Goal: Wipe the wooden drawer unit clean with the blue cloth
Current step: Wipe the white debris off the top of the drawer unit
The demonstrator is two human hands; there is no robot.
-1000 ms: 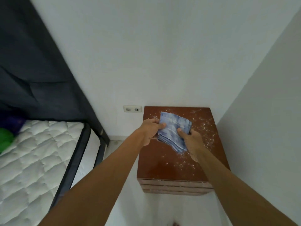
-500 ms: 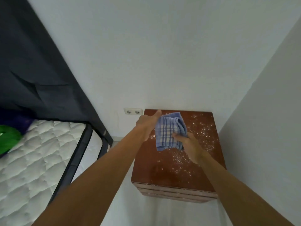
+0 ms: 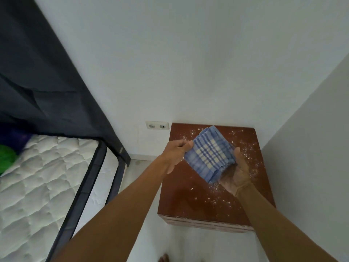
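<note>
Just above the powder-flecked unit, the left grip pinches a corner of the folded cloth while the right grip cups it underneath

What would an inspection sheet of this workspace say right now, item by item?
Surface: wooden drawer unit top, dusted with white specks, mostly toward the right and back.
Job's things: blue cloth, checked and folded, apparently lifted off the top.
Clutter: green object by the mattress, too blurred to identify.
Hands: left hand pinches the cloth's left corner; right hand, palm up, holds it from beneath.
Cables: nothing seen; wall socket has nothing plugged in.
Surroundings: white walls meeting in a corner; dark curtain on the left.
</note>
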